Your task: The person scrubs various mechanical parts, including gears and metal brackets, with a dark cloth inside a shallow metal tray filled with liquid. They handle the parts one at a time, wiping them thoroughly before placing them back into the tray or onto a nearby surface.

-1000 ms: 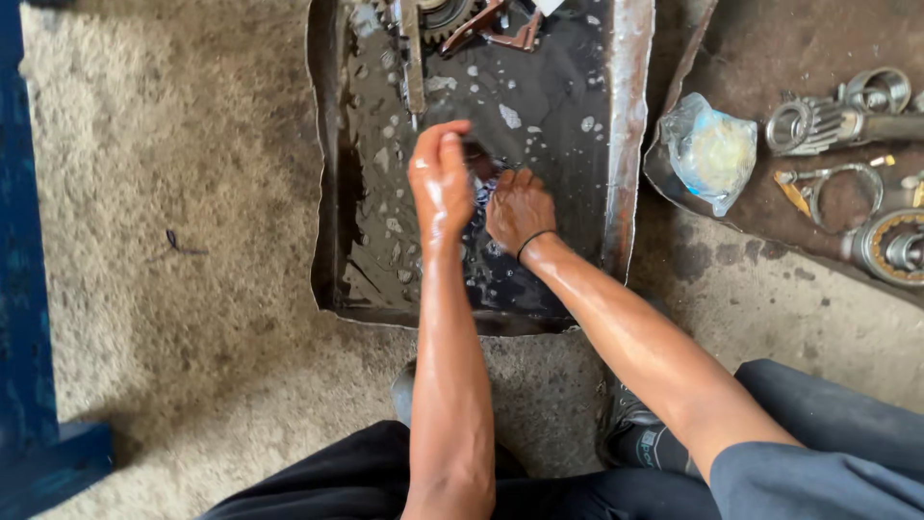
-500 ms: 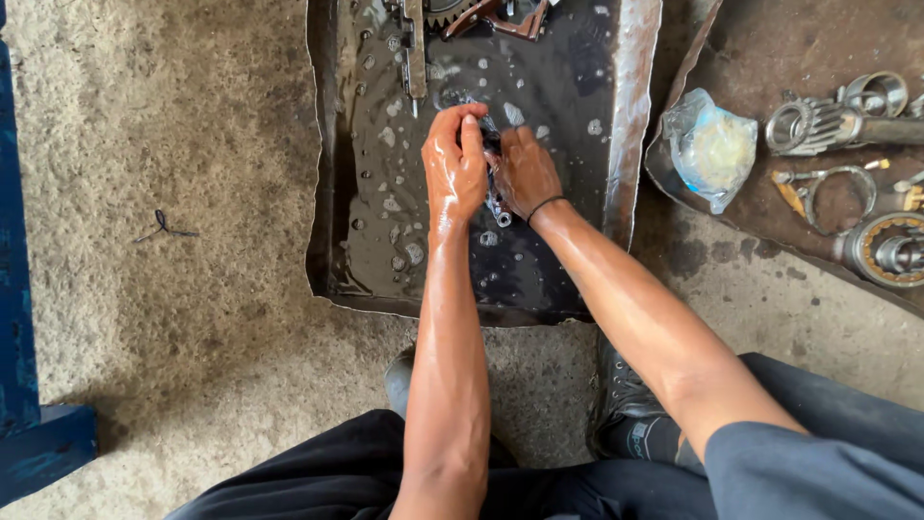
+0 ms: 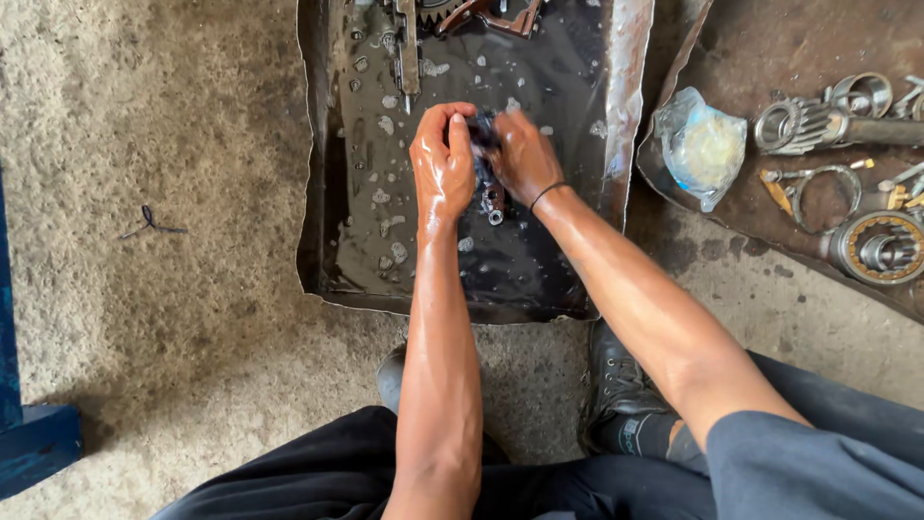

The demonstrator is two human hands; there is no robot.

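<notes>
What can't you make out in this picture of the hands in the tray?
Head view only:
- The small metal part: mostly covered by the left hand and right hand; its shape is unclear.
- A dark rag between the fingers: too hidden to be sure.
- The tray bottom: hidden under dark liquid.
- The gear and reddish bracket: cut off by the top edge.
- The bearing and other parts at right: partly cut off by the right edge.

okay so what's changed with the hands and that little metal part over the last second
Both hands, left hand and right hand, have moved up the tray, away from the person, and closed together around the small metal part, which now shows between them above the dark liquid. The bagged item and the gears on the sheet to the right lie as before.
</notes>
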